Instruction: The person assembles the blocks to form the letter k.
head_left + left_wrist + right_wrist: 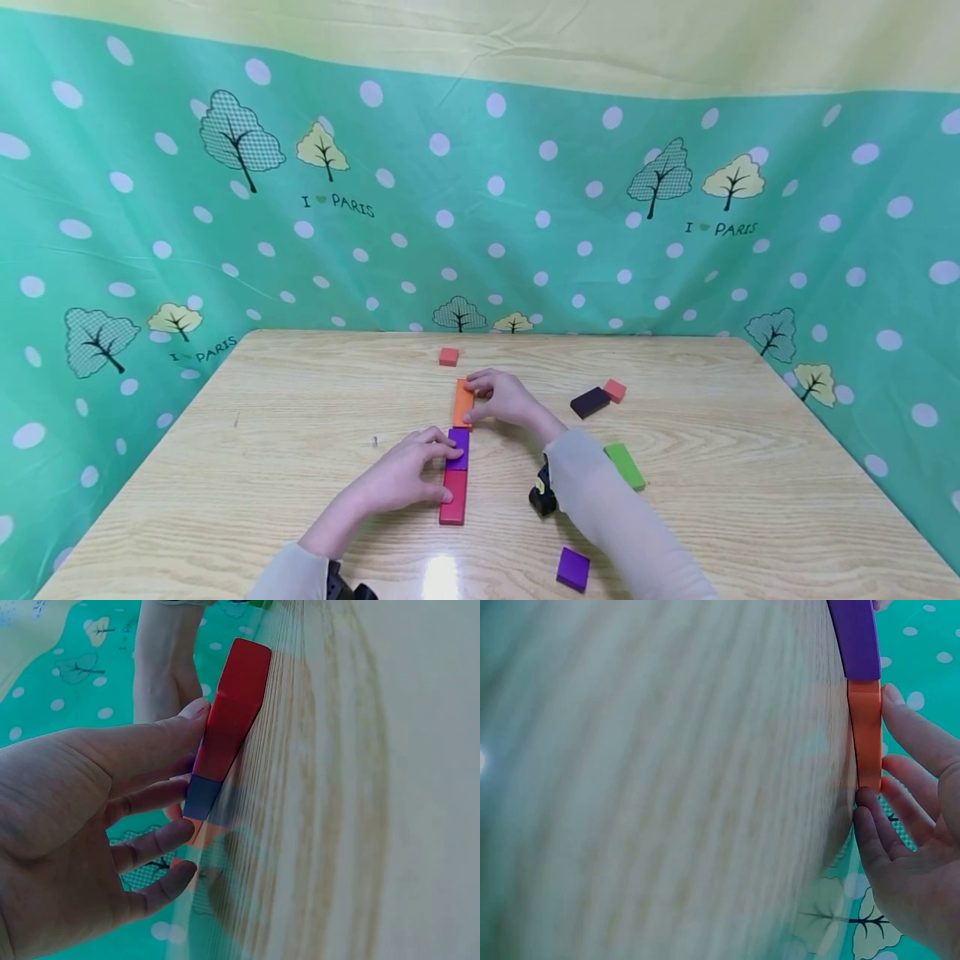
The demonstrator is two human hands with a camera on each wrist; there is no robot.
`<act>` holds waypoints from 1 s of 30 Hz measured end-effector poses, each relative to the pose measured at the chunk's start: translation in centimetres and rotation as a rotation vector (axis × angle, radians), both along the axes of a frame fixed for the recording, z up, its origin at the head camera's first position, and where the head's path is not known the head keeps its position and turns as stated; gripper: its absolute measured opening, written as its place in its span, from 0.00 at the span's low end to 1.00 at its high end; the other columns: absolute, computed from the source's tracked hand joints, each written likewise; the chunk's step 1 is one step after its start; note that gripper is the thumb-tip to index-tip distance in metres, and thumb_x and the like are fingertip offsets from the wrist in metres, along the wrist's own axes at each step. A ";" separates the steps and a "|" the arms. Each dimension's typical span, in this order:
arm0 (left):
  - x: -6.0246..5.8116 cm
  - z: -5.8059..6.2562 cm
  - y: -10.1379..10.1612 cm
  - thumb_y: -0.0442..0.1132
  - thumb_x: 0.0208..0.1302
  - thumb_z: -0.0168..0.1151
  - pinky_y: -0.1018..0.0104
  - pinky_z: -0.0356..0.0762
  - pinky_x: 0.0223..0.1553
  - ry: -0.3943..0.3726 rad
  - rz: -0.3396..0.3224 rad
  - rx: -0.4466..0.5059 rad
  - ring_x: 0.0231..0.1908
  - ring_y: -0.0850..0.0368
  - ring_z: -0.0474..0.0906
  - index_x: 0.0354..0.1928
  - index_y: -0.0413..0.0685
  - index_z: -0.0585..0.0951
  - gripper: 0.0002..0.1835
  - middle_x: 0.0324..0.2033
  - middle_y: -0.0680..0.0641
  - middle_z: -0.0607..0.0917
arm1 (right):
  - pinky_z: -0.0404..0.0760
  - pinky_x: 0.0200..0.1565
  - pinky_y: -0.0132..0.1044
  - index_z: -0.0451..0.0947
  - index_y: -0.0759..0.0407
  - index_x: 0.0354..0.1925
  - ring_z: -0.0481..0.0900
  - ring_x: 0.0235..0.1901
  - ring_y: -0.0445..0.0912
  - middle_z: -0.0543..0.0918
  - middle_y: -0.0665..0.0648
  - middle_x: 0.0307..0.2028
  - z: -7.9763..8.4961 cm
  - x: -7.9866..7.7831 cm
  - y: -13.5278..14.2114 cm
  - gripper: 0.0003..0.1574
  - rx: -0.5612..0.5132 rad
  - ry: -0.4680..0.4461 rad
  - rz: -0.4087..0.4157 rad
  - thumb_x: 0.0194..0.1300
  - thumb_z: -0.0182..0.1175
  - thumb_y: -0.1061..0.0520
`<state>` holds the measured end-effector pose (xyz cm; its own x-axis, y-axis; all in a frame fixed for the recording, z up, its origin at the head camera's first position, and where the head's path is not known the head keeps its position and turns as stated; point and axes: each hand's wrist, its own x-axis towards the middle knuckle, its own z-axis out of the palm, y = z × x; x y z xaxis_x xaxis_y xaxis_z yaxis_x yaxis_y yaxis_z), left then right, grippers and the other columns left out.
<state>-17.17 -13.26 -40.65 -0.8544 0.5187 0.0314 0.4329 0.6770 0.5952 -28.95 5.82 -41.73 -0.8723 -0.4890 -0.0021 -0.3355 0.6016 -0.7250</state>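
Three blocks lie end to end in a line: a red block (452, 498) nearest, a purple block (459, 450) in the middle and an orange block (463, 403) farthest. My left hand (408, 472) rests on the near part of this line. Its thumb touches the red block (232, 712) and its fingertips reach the purple one, the fingers spread and only slightly bent. With my right hand (510, 400) I hold the orange block (866, 735) lengthwise, thumb by the end that meets the purple block and fingers at the far end.
Beyond the line is a small red-orange block (448, 357). To the right, a black block (590, 402) lies against another small red-orange block (615, 390). A green block (625, 466) sits beside the right sleeve, and a second purple block (573, 570) lies near the front. A patterned cloth (495, 208) hangs behind.
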 end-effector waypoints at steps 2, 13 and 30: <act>0.0 0.0 0.0 0.44 0.47 0.70 0.51 0.67 0.55 -0.005 0.001 0.000 0.52 0.52 0.69 0.52 0.45 0.78 0.27 0.47 0.55 0.74 | 0.73 0.52 0.38 0.75 0.59 0.53 0.74 0.49 0.47 0.73 0.52 0.58 0.1 0.0 -0.1 0.34 -0.001 0.003 0.003 0.46 0.71 0.54; 0.0 0.1 0.0 0.44 0.47 0.70 0.53 0.68 0.54 0.015 -0.002 -0.024 0.51 0.53 0.69 0.53 0.46 0.78 0.28 0.46 0.55 0.74 | 0.72 0.52 0.38 0.75 0.59 0.54 0.73 0.50 0.46 0.73 0.52 0.58 0.2 0.0 -0.3 0.35 -0.002 -0.006 0.021 0.46 0.71 0.54; 0.0 0.0 -0.1 0.46 0.48 0.69 0.57 0.70 0.51 0.023 -0.017 -0.013 0.47 0.57 0.70 0.53 0.47 0.77 0.28 0.44 0.57 0.74 | 0.72 0.53 0.37 0.75 0.59 0.53 0.72 0.50 0.47 0.73 0.52 0.58 0.1 0.1 -0.3 0.34 -0.002 0.004 0.042 0.46 0.71 0.54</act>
<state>-17.18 -13.36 -40.67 -0.8448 0.5332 0.0441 0.4574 0.6771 0.5765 -28.89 5.52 -41.64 -0.8508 -0.5254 0.0023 -0.3633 0.5852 -0.7250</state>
